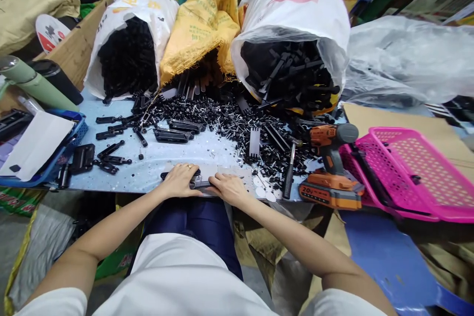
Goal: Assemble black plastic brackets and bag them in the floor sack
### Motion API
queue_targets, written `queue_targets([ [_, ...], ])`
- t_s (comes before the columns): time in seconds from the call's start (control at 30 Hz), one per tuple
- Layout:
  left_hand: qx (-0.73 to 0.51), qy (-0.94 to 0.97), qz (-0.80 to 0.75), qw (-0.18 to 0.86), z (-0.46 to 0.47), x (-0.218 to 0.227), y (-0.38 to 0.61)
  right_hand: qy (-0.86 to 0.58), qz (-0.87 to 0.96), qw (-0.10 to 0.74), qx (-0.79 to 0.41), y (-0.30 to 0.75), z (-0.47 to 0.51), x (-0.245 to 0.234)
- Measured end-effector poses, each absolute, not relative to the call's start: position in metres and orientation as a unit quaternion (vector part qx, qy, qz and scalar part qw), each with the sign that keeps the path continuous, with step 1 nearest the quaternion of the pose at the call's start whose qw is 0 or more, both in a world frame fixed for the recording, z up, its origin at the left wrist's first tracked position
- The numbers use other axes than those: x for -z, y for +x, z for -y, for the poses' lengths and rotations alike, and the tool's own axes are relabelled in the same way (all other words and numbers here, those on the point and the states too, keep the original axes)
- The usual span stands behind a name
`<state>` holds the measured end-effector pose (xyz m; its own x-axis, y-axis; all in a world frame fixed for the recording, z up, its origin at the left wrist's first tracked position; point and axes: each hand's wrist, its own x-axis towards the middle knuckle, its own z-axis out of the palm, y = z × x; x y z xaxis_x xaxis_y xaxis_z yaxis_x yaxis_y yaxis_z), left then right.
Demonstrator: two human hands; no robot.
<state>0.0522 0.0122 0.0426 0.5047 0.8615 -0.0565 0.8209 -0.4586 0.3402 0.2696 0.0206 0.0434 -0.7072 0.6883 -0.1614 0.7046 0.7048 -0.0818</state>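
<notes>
A heap of small black parts (237, 118) spreads across the pale blue table (155, 180), fed by 3 open sacks behind it: a white sack (128, 39), a yellow sack (202, 24) and a second white sack (292, 29). An orange cordless drill (329, 168) stands right of the hands beside a hammer (289, 170), with 2 pink baskets (411, 173) beyond it. A blue tray (55, 158) holding white paper sits left. At the table's near edge, 1 dark flat part (198, 182) lies between both hands. The left hand (179, 180) curls over its left end, gripping it, apparently; the right hand (229, 188) presses its right end, fingers bent.
</notes>
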Motion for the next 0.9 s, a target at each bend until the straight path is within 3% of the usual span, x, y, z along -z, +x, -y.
queue_targets([
  [0.33,-0.165,0.849,-0.477,0.153,-0.006,-0.029,0.041,0.351,-0.936,0.033,0.003,0.255,-0.017,-0.076],
  [0.53,-0.108,0.840,-0.502,0.175,-0.013,-0.030,0.051,0.370,-0.929,0.019,0.024,0.265,-0.030,-0.055],
  [0.63,-0.094,0.860,-0.467,0.180,-0.046,-0.033,0.071,0.380,-0.924,-0.017,0.048,0.281,-0.030,-0.029],
  [0.73,-0.118,0.841,-0.514,0.121,-0.109,-0.035,0.097,0.400,-0.912,-0.059,0.067,0.295,-0.022,-0.013],
  [0.9,-0.097,0.858,-0.499,0.070,-0.192,-0.027,0.127,0.421,-0.901,-0.070,0.082,0.306,-0.036,-0.019],
])
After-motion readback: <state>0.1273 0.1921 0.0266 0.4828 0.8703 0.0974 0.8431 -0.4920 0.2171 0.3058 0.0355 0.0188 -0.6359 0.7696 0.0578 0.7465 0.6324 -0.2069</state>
